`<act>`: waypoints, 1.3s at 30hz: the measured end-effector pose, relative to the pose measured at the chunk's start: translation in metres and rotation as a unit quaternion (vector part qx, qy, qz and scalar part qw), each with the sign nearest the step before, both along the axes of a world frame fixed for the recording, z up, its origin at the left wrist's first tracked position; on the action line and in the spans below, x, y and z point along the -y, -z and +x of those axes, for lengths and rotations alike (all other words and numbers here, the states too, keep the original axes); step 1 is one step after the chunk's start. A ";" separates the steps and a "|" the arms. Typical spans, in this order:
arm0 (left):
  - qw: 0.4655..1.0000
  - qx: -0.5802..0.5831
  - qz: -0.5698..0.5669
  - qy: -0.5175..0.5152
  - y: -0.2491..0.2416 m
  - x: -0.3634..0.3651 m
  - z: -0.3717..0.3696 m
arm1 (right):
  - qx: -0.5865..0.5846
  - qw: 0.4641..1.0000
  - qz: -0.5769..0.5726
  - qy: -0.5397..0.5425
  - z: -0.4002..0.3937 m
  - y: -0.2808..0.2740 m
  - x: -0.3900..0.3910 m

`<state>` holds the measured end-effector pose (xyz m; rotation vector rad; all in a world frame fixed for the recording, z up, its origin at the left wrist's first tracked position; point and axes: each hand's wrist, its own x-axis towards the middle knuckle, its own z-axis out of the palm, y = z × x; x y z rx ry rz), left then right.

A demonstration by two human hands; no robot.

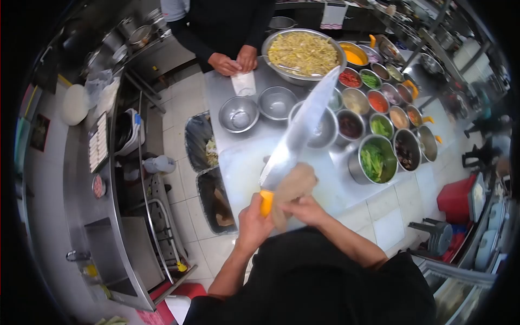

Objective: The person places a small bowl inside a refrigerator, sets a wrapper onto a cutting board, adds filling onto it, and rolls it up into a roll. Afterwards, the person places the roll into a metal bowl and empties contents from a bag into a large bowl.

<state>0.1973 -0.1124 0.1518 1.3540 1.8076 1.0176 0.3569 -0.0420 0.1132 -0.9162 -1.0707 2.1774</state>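
Note:
My left hand point(254, 223) is closed around the yellow handle of a large kitchen knife point(299, 132). Its broad blade points up and away from me, over the worktop. In my right hand point(305, 210) is a bunched brown cloth point(295, 190), pinched low near the handle. The cloth lies along the right side of the blade's lower part and overlaps it in this view. Under both stretches a white cutting board point(244, 168). A steel bowl point(328, 130) stands partly hidden behind the blade.
Across the table another person's hands point(234, 63) hold a white packet. A big bowl of yellowish shredded food point(300, 52) stands beside them. Two steel bowls point(238, 114) sit nearer. Several containers of chopped ingredients point(377, 160) crowd the right side. Lined waste bins point(215, 199) stand at the left edge.

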 end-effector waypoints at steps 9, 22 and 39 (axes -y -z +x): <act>0.989 -0.054 0.046 0.128 0.030 0.014 0.016 | 0.058 0.920 0.093 0.377 0.032 -0.015 -0.009; 0.994 -0.038 -0.023 -0.104 0.072 0.124 -0.099 | 0.551 0.756 0.354 0.014 0.124 -0.039 -0.072; 0.964 0.183 0.071 0.182 -0.075 -0.058 0.097 | 0.501 0.768 0.355 0.183 0.250 -0.036 -0.042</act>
